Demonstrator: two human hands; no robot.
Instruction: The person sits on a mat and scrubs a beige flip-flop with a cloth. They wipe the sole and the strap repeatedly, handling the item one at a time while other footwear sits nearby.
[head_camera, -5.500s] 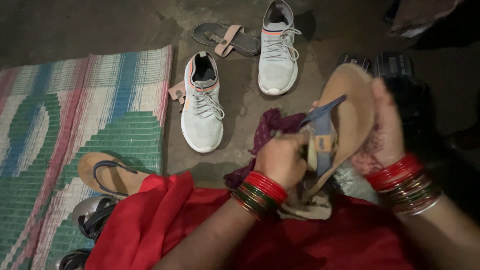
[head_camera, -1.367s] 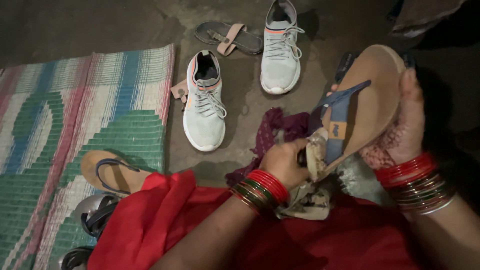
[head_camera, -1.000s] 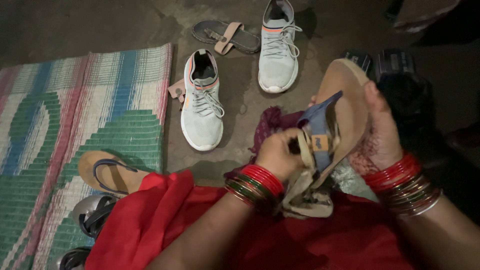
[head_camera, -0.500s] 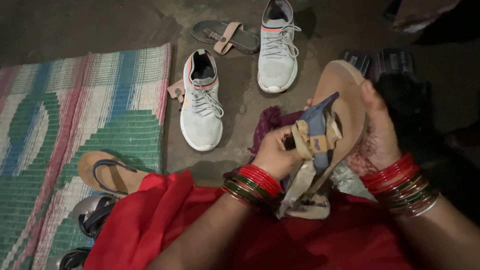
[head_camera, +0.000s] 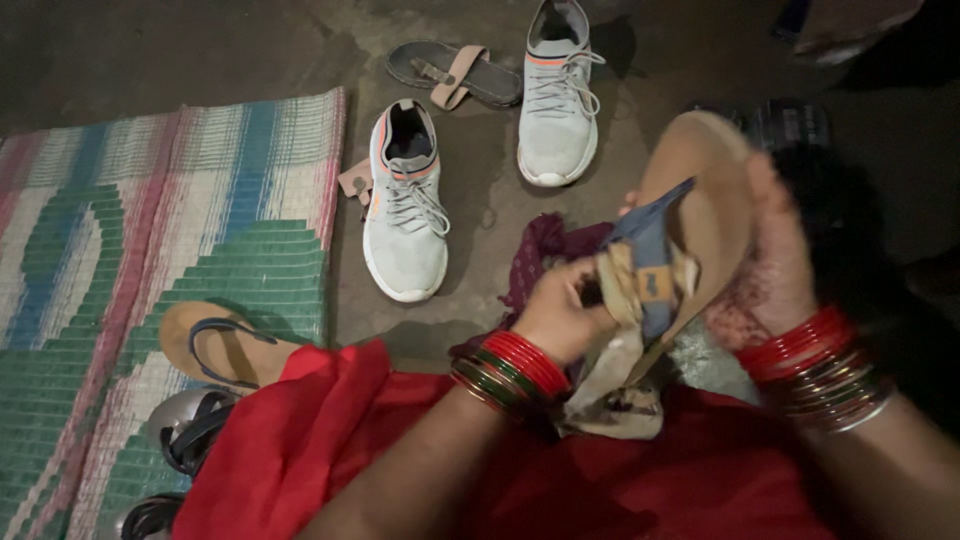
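My right hand (head_camera: 775, 260) grips a tan flip-flop (head_camera: 705, 200) with blue straps, tilted on edge above my lap. My left hand (head_camera: 560, 310) is closed on a dirty beige rag (head_camera: 620, 340) and presses it against the blue strap and the footbed. The rag's tail hangs down onto red cloth (head_camera: 400, 450) over my lap. Both wrists carry red and green bangles. A dark maroon cloth (head_camera: 540, 255) lies on the floor behind my left hand.
The matching tan flip-flop (head_camera: 215, 345) lies on a striped woven mat (head_camera: 150, 230) at left. Two grey sneakers (head_camera: 405, 205) (head_camera: 558, 95) and a dark sandal (head_camera: 455, 75) rest on the concrete floor. Dark sandals (head_camera: 185, 440) sit at lower left, dark footwear (head_camera: 790, 125) at right.
My left hand has kept rubbing the rag over the strap and footbed. My right hand has tipped and shifted the flip-flop up, out and back again.
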